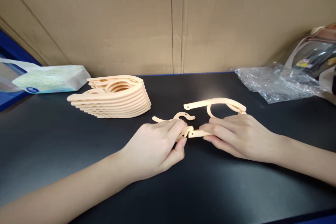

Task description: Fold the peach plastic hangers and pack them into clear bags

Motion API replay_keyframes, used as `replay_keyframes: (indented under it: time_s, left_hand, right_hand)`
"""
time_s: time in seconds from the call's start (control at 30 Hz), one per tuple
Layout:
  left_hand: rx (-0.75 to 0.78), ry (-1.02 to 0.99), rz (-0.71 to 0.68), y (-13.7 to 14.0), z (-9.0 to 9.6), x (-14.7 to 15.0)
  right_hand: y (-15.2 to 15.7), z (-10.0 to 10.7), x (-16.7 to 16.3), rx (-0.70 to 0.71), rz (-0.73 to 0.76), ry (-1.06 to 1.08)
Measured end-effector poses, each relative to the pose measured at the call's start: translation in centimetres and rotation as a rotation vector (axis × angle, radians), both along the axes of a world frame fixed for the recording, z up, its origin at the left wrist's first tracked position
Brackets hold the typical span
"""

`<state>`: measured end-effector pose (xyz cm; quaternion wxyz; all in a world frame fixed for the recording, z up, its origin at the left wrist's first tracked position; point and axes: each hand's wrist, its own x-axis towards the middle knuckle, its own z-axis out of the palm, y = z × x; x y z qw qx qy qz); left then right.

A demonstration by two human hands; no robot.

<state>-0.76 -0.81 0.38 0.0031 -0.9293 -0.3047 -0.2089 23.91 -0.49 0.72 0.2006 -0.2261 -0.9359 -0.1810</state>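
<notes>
My left hand (160, 147) is closed in a pinch on a cream plastic hanger piece (185, 132), whose end with a small hole shows past the fingertips. A curved hook piece (185, 114) sticks out just beyond the knuckles; whether it joins the pinched piece is hidden. My right hand (238, 136) is closed on a cream folding hanger (217, 102). One of its arms curves above the fingers, and a straight end with a hole points left from under them. The two holed ends meet or nearly touch between my hands.
A stack of several folded cream hangers (118, 99) lies left of centre on the black table (168, 189). A tissue pack (55, 78) is at the far left. Crumpled clear plastic (278, 82) and a transparent bag (312, 56) lie at the right. Cardboard (118, 24) stands behind.
</notes>
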Motion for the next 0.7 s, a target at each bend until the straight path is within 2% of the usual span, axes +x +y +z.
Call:
replay_keyframes:
  time_s: [0.27, 0.5, 0.7]
  left_hand:
    - [0.031, 0.125, -0.034, -0.01, 0.35, 0.07]
    - [0.14, 0.234, -0.024, 0.03, 0.56, 0.19]
    - [0.065, 0.188, -0.037, 0.21, 0.41, -0.1]
  right_hand:
    - [-0.08, -0.11, -0.07, -0.059, 0.0, 0.027]
    - [-0.28, 0.08, -0.44, -0.066, -0.002, 0.049]
    - [-0.14, 0.06, -0.33, -0.071, 0.008, 0.028]
